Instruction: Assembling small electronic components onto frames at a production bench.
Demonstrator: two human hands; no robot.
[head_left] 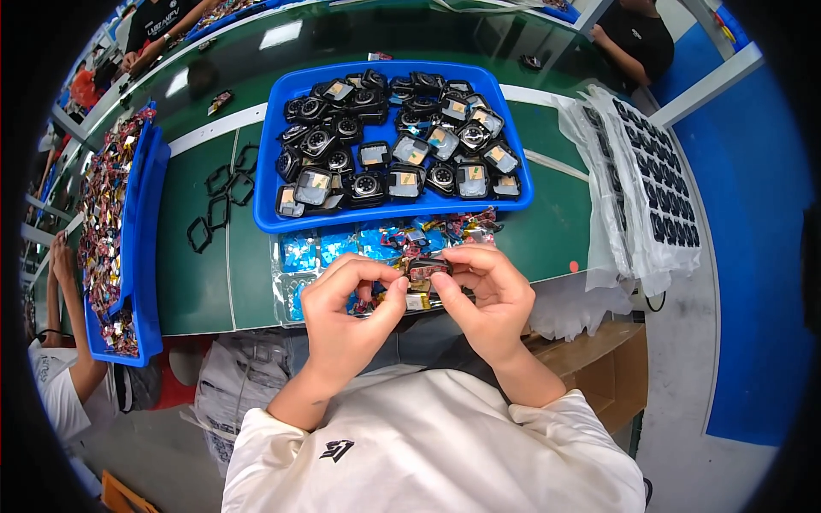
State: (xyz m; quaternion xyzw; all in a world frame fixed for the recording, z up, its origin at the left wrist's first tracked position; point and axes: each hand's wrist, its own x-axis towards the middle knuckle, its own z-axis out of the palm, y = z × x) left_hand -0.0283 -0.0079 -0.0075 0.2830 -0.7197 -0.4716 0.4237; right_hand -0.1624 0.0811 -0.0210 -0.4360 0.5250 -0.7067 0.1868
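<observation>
A small dark watch part with a reddish face (427,271) is pinched between both my hands, just above the near edge of the green bench. My left hand (355,312) grips its left side with thumb and forefinger. On its right side, the thumb and forefinger of my right hand (487,303) close on it. Beneath my hands lies a clear plastic tray (280,282) with blue-wrapped pieces (342,245) and tangled red-wired parts (462,229). A silver-and-yellow battery (416,301) shows between my hands. Fingers hide part of the held piece.
Beyond my hands stands a blue bin (267,192) heaped with watch bodies (368,185). Several black frames (219,211) lie to its left, beside another blue bin (147,256) of wired parts. Wrapped trays of black parts (658,179) sit at right. Other people work nearby.
</observation>
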